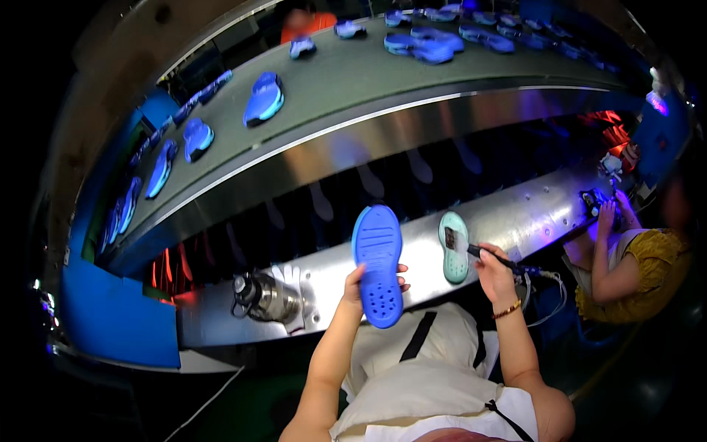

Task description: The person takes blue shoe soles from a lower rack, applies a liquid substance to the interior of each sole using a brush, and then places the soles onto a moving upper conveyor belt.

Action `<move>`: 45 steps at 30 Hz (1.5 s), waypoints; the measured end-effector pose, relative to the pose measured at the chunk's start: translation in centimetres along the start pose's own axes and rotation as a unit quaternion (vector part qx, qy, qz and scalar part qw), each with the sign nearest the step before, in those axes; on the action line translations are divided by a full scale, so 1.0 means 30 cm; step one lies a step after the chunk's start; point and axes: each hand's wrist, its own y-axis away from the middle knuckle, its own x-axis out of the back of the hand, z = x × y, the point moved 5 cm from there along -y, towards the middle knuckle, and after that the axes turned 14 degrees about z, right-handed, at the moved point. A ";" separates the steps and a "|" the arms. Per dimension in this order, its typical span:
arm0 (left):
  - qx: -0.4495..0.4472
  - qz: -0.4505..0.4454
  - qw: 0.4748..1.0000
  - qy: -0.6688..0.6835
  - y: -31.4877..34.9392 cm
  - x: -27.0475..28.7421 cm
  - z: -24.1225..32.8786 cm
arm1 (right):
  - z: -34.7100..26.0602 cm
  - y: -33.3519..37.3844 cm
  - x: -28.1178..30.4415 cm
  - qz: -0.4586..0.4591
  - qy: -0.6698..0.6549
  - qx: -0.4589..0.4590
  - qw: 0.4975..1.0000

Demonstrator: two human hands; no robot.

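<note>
My left hand (353,289) grips a blue shoe sole (378,254) by its edges. The sole stands lengthwise in front of me, its ridged and perforated face showing. My right hand (495,277) is closed around a brush (502,258) with a dark handle, to which a thin tube seems to run. The brush's bristles lie over a mint-green sole (456,271) that rests on the metal ledge (420,277). A dark patch shows on that sole by the bristles; whether they touch it I cannot tell.
Beyond the ledge runs a green conveyor belt (339,74) carrying several blue soles (264,99). A metal bottle (266,298) lies at the ledge's left beside a white glove (289,275). To the right a person in yellow sleeves (648,269) works; thin tubes (561,291) hang near my right hand.
</note>
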 end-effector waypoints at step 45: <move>-0.087 0.226 0.970 -0.014 0.019 -0.127 -0.086 | -0.021 0.121 -0.427 -0.305 0.268 0.025 0.913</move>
